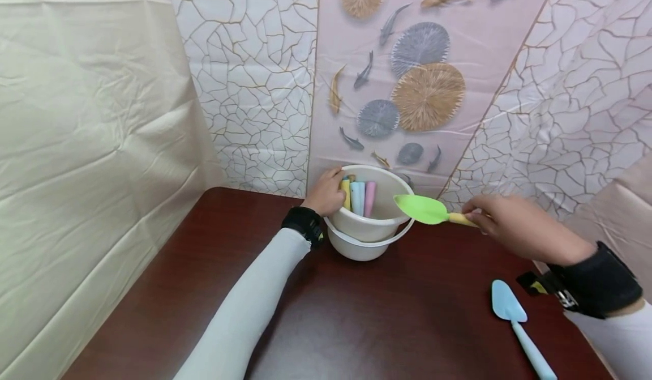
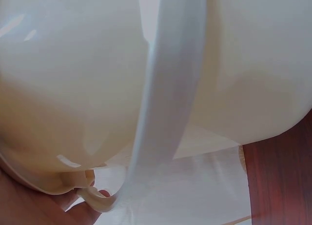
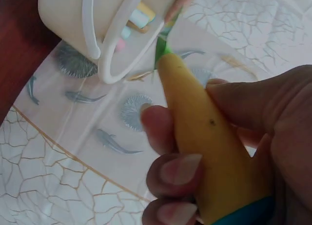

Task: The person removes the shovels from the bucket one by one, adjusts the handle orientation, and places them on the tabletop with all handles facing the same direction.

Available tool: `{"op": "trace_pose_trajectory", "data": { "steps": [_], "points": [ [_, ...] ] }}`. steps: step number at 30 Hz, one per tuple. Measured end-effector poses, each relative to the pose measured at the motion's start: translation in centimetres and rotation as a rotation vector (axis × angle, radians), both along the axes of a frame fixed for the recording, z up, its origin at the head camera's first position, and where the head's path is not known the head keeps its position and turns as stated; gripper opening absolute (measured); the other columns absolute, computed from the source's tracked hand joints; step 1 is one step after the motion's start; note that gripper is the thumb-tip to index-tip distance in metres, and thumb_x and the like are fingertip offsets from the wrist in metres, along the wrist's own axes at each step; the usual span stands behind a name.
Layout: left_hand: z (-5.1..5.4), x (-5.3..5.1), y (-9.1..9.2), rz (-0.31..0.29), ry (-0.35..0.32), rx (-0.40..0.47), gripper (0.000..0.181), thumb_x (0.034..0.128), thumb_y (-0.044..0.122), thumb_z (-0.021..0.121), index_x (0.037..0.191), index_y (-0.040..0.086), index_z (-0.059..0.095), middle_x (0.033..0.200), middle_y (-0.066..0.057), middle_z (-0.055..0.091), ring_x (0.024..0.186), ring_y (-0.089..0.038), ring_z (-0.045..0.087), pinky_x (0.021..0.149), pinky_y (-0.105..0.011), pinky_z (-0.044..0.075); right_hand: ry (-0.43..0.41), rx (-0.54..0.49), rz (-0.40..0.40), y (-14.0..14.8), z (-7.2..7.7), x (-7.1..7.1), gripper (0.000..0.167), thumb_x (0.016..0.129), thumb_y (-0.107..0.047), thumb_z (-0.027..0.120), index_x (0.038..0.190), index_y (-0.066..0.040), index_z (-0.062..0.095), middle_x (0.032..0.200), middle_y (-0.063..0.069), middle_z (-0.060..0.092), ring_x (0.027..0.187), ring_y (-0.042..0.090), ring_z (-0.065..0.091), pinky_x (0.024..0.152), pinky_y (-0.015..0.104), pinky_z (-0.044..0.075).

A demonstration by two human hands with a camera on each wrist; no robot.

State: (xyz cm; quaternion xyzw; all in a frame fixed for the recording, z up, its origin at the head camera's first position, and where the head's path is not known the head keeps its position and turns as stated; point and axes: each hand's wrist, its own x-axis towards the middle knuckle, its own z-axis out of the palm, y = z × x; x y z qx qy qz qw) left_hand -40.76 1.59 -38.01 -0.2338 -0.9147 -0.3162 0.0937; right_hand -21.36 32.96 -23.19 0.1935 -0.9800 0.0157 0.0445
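A white bucket (image 1: 374, 230) stands toward the back of the table, its handle hanging down in front. My left hand (image 1: 326, 192) grips its left rim; in the left wrist view that hand's fingers curl near the handle's hinge. Inside the bucket, yellow, light blue and pink tool handles (image 1: 358, 197) stick up. To the right, my right hand (image 1: 504, 221) holds a small green trowel (image 1: 421, 209) by its yellow handle (image 3: 209, 132). The trowel's blade overlaps the bucket's right rim in the head view; whether it touches the rim cannot be told.
A light blue trowel (image 1: 509, 303) lies on the dark red-brown table (image 1: 367, 323) near the right edge. Behind the bucket hangs a patterned cloth (image 1: 377, 74) with fish and round shapes. A plain cream cloth (image 1: 102, 159) hangs along the left side.
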Motion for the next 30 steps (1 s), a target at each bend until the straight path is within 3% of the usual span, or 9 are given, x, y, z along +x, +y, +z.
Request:
{"op": "trace_pose_trajectory", "data": {
  "steps": [8,16,21,26,30],
  "points": [
    [-0.3,0.1,-0.2,0.005,0.003,0.007,0.07,0.0887,0.013,0.041,0.158,-0.001,0.04,0.168,-0.016,0.033,0.157,-0.033,0.029,0.131,-0.043,0.023,-0.048,-0.079,-0.098,3.0,-3.4,4.4,0.021,0.108,-0.019,0.055,0.118,-0.009,0.07,0.076,-0.007,0.055,0.06,0.002,0.04,0.056,0.024,0.032],
    [-0.3,0.2,-0.3,0.013,-0.007,-0.008,0.07,0.0892,0.013,0.04,0.158,0.0,0.039,0.168,-0.015,0.032,0.157,-0.032,0.029,0.131,-0.042,0.023,-0.025,-0.142,-0.129,4.9,-8.3,8.1,0.013,0.103,-0.013,0.062,0.108,-0.015,0.073,0.068,-0.016,0.05,0.058,-0.004,0.04,0.054,0.021,0.034],
    [-0.2,0.2,-0.4,0.007,0.004,-0.005,0.07,0.0891,0.014,0.04,0.158,0.001,0.041,0.168,-0.016,0.032,0.157,-0.033,0.029,0.131,-0.044,0.023,-0.013,-0.141,-0.14,6.8,-10.6,9.6,0.01,0.099,-0.012,0.067,0.101,-0.02,0.073,0.066,-0.022,0.05,0.061,-0.008,0.04,0.057,0.022,0.036],
    [-0.2,0.3,-0.4,0.002,0.003,-0.013,0.069,0.0906,0.015,0.04,0.158,0.001,0.041,0.168,-0.016,0.032,0.157,-0.033,0.029,0.131,-0.044,0.023,-0.249,-0.16,-0.242,8.6,-12.8,10.3,0.016,0.1,-0.017,0.066,0.111,-0.01,0.075,0.08,-0.012,0.064,0.067,-0.005,0.045,0.06,0.023,0.041],
    [0.1,0.3,-0.4,0.007,-0.007,-0.021,0.068,0.0922,0.014,0.04,0.159,0.0,0.039,0.169,-0.016,0.031,0.158,-0.031,0.028,0.131,-0.042,0.022,-0.382,-0.168,-0.352,9.3,-15.1,10.8,0.024,0.095,-0.02,0.074,0.113,-0.005,0.073,0.084,-0.006,0.066,0.067,0.004,0.048,0.062,0.027,0.042]
  ]
}}
